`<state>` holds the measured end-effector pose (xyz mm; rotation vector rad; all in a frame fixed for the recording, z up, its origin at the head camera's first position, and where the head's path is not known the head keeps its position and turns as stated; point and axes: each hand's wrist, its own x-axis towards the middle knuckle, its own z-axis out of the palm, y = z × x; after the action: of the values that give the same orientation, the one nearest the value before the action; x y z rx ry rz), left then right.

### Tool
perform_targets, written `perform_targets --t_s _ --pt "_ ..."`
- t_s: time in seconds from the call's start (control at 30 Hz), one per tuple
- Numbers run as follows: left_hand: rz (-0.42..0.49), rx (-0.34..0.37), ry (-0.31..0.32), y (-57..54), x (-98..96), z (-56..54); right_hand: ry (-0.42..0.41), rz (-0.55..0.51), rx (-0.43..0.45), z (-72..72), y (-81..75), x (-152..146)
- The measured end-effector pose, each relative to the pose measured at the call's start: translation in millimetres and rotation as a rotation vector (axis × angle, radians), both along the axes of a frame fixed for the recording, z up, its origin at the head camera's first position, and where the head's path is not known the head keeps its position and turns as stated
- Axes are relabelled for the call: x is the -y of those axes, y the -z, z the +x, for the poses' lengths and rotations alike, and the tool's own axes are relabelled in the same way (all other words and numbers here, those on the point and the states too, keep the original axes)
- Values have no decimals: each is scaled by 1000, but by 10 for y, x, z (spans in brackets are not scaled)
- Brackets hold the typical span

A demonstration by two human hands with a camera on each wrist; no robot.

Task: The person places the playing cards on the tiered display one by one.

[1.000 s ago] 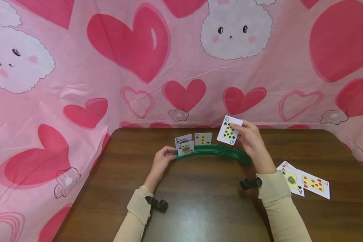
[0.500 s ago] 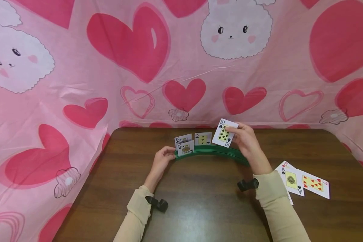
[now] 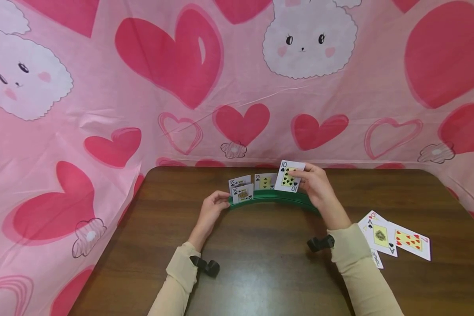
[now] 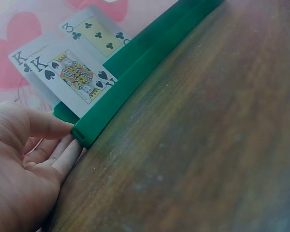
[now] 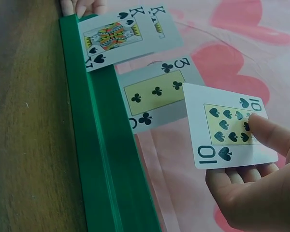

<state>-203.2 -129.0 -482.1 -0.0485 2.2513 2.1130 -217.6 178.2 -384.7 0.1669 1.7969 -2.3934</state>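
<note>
My left hand (image 3: 211, 213) pinches the left end of a curved green playing-card holder (image 4: 135, 63) on the table. The king of spades (image 4: 76, 79) stands in the front slot, with another king (image 4: 20, 58) mostly hidden behind it. The three of clubs (image 5: 154, 92) stands in the rear slot, to the right of the kings. Between thumb and fingers, my right hand (image 3: 320, 188) holds the ten of spades (image 5: 198, 123) upright, face toward me. In the head view this card overlaps the three's right edge, its bottom close over the holder.
Right of the holder, an ace of spades (image 3: 381, 235) and a seven of hearts (image 3: 412, 242) lie face up, overlapping other cards partly under the right sleeve (image 3: 349, 245). A pink heart-patterned cloth (image 3: 237, 87) hangs behind the brown table (image 3: 260, 272).
My right hand has moved left and slightly down with the ten of spades, which has turned more upright. The left hand stays on the holder. More of the loose cards shows beside the right sleeve.
</note>
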Motion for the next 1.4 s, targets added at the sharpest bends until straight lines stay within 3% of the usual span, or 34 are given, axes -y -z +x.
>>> perform_targets --t_s 0.37,0.4,0.6,0.63,1.4 --pt "12 14 -1 -22 -6 11 -31 12 11 -12 60 81" --pt "14 17 -1 -64 -11 27 -36 18 14 -10 63 86" --pt "4 17 2 -49 -8 20 -52 41 35 -6 86 125" --pt "4 13 2 -6 -2 4 -53 44 38 -6 88 132" --pt "8 16 -2 -5 -3 -3 -81 157 78 -28 201 270"
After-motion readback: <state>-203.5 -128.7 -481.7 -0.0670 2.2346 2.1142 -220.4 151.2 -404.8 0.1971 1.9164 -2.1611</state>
